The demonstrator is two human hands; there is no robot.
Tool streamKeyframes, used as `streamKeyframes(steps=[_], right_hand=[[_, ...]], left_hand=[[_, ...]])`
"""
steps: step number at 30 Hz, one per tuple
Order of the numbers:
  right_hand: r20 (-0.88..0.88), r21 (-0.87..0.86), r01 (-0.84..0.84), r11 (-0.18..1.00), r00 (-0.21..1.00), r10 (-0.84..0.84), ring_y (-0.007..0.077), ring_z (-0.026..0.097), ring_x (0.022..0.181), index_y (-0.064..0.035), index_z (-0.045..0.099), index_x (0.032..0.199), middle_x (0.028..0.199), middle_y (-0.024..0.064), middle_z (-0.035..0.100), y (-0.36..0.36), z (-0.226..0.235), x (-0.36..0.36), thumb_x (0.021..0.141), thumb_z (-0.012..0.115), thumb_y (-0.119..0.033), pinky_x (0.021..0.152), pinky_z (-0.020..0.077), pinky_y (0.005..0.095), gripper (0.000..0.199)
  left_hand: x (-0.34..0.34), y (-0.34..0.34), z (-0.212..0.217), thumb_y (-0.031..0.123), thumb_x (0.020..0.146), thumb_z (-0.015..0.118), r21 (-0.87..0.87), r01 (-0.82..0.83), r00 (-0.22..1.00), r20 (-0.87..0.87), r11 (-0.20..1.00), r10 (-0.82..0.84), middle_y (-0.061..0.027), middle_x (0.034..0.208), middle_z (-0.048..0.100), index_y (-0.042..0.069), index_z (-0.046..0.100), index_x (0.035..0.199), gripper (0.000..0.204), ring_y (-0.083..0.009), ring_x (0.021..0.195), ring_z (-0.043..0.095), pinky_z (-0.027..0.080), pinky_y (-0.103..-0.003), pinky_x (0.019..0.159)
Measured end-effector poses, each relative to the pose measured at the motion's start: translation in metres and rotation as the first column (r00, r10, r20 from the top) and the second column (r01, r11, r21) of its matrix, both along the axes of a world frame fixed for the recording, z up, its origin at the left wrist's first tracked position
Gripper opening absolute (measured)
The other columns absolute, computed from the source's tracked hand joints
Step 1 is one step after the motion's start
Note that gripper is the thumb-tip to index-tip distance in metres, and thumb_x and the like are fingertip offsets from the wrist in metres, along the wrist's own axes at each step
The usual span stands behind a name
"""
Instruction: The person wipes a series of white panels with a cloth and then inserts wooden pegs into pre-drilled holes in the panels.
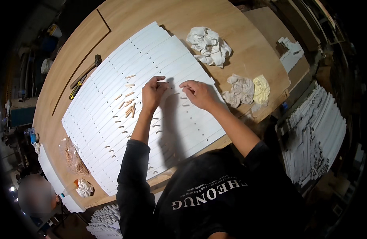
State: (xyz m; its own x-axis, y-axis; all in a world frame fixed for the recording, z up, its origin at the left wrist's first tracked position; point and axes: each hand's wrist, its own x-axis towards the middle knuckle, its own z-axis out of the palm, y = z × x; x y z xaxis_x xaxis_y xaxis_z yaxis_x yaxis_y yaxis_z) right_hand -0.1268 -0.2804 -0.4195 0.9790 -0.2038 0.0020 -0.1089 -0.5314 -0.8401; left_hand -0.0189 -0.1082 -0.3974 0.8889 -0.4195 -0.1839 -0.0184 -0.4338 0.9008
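Both hands rest on a row of white slats (111,99) laid side by side across the middle of the wooden tabletop (151,16); left hand (152,92) has fingers pinched together on a small wooden dowel (163,81) at a slat hole, right hand (197,93) lies just beside it, fingers curled, tips touching the slat, whether it holds anything cannot be told. Loose dowels (128,106) lie on the slats left of the left hand; hammer (86,71) near the tabletop's left edge, crumpled rags (209,46) toward the far right edge.
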Motion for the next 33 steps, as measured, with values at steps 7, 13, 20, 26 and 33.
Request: streamKeyframes(steps=[7,13,20,26,33], right_hand=[[0.286,-0.091,0.086,0.992,0.957,-0.057,0.0246,0.063,0.074,-0.0171,0.064,0.089,0.081,0.0027,0.066,0.009,-0.013,-0.005,0.081,0.059,-0.016,0.063,0.0508,0.0354,0.009],[0.259,-0.135,0.153,0.979,0.959,-0.115,0.0266,0.062,0.071,-0.0163,0.063,0.087,0.079,0.0045,0.064,0.011,-0.010,-0.012,0.077,0.060,-0.014,0.063,0.0507,0.0371,0.010],[0.331,-0.082,0.175,0.981,0.933,-0.139,0.0255,0.062,0.069,-0.0159,0.064,0.084,0.074,0.0039,0.063,-0.002,0.001,-0.024,0.074,0.062,-0.013,0.059,0.0496,0.0359,0.011],[0.284,-0.003,0.148,0.989,0.948,-0.141,0.0193,0.063,0.069,-0.0082,0.066,0.095,0.080,0.0090,0.066,0.001,-0.012,-0.012,0.080,0.059,-0.004,0.064,0.0504,0.0294,0.017],[0.104,0.023,-0.116,0.993,0.988,0.113,0.0240,0.064,0.072,-0.0081,0.065,0.091,0.082,0.0087,0.065,0.011,0.048,0.000,0.084,0.062,-0.017,0.065,0.0508,0.0319,0.012]], left_hand=[[0.003,-0.011,-0.004,0.028,0.079,0.066,0.562,0.135,0.796,0.429,0.816,-0.426,-0.0152,0.069,0.064,0.004,0.060,0.080,0.025,-0.0326,0.062,0.062,0.049,-0.039,0.056],[0.003,-0.017,-0.012,0.022,0.086,0.056,0.549,0.273,0.717,0.432,0.790,-0.548,-0.0185,0.069,0.061,0.005,0.052,0.080,0.018,-0.0381,0.065,0.060,0.045,-0.047,0.056],[-0.012,-0.019,-0.023,0.014,0.083,0.059,0.533,0.286,0.640,0.512,0.797,-0.573,-0.0140,0.068,0.057,0.007,0.054,0.078,0.011,-0.0327,0.064,0.059,0.047,-0.043,0.056],[-0.006,-0.026,-0.024,0.023,0.079,0.060,0.549,0.334,0.784,0.289,0.766,-0.549,-0.0171,0.079,0.063,0.005,0.061,0.083,0.019,-0.0349,0.075,0.061,0.047,-0.044,0.065],[0.003,0.089,0.020,0.012,0.080,0.059,0.402,-0.098,0.900,0.426,0.910,-0.091,-0.0154,0.075,0.064,0.006,0.063,0.091,0.014,-0.0316,0.067,0.063,0.048,-0.039,0.061]])
